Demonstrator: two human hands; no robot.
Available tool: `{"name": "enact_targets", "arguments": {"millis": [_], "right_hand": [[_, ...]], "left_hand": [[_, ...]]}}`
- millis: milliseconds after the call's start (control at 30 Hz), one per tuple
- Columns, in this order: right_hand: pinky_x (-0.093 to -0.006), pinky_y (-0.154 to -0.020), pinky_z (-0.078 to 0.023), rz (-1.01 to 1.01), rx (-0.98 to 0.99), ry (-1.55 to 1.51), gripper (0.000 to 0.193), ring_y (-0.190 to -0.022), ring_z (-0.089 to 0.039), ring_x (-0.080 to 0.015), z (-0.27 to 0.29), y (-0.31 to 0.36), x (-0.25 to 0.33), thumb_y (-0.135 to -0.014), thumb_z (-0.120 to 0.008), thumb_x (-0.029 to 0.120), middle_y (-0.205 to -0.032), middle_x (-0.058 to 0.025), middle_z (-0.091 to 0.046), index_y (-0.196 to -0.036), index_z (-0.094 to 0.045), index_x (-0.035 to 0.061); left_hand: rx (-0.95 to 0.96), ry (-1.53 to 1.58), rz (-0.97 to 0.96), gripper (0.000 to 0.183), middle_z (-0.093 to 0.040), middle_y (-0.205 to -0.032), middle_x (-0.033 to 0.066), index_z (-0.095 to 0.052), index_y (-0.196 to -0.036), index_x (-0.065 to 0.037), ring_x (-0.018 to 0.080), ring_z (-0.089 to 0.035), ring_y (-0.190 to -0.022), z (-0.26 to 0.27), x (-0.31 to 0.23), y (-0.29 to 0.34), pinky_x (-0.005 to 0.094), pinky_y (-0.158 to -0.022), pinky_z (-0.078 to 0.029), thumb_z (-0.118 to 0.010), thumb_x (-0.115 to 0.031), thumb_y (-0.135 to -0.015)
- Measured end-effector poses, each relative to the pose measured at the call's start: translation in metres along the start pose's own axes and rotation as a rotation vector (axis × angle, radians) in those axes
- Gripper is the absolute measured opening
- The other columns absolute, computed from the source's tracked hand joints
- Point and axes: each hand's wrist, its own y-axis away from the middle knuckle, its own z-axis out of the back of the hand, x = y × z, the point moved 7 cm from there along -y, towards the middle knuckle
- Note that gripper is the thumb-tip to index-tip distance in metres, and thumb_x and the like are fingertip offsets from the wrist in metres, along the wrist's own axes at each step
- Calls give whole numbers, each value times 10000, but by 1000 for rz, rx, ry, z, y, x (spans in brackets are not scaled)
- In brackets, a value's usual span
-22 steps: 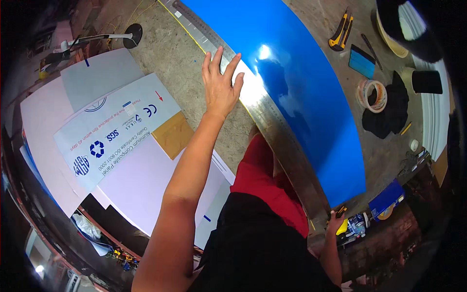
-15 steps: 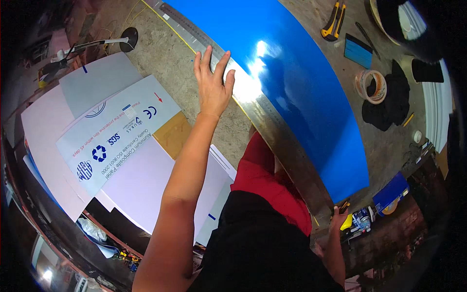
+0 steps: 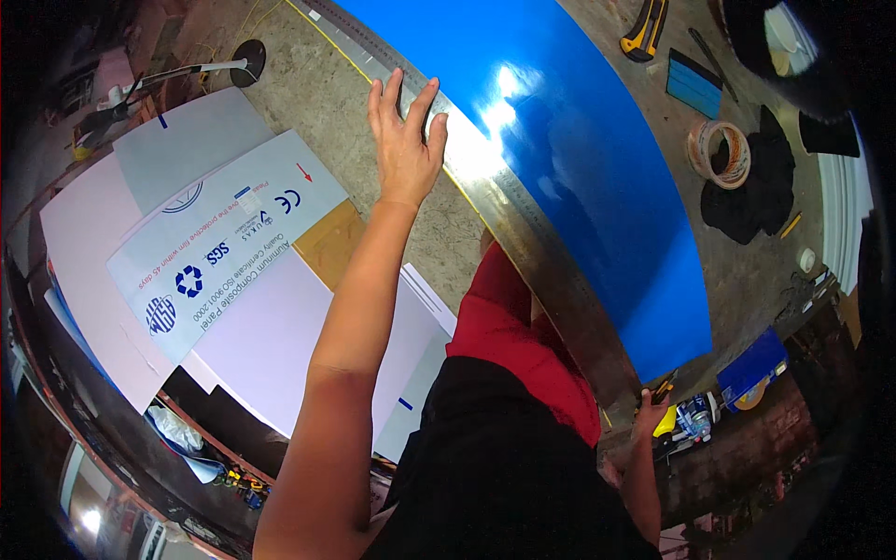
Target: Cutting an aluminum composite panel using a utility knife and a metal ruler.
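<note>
A long steel ruler lies along the near edge of a glossy blue sheet. My left hand rests on the ruler's upper stretch, fingers spread and fingertips pressed on the metal. A thin yellow strip shows along the ruler's outer edge. At the lower right, by the near end of the ruler and the corner of the sheet, my right hand is closed round a slim black-and-orange utility knife. Its blade cannot be made out.
On the worktop at right are a yellow-black utility knife, a blue squeegee, a tape roll and black cloth. Stacked white panels lie at left. A blue box is beyond my right hand.
The view has shifted slightly, moving the sheet and the tools on the worktop a little in the picture. Both hands keep nearly the same places at the ruler.
</note>
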Motion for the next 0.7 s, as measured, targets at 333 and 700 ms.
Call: {"name": "enact_targets", "arguments": {"millis": [333, 700], "right_hand": [[-351, -960, -488, 21, 85, 55, 817, -1102, -575, -206, 11, -21, -44, -944, -834, 258, -1242, -76, -606, -1570, -384, -14], [-331, -921, -466, 96, 66, 1, 564, -1006, -567, -185, 4, -15, -28, -953, -791, 196, -1130, -52, -601, -1381, -484, -7]], "left_hand": [[-8, 9, -2, 406, -387, -1633, 175, -669, -1419, -263, 472, -269, -1526, 2, -1, -1, 590, -1239, -275, -658, -318, -1016], [-14, 7, 9, 412, -387, -1633, 163, -670, -1421, -261, 461, -257, -1532, 1, 0, 0, 582, -1240, -282, -665, -322, -1014]]}}
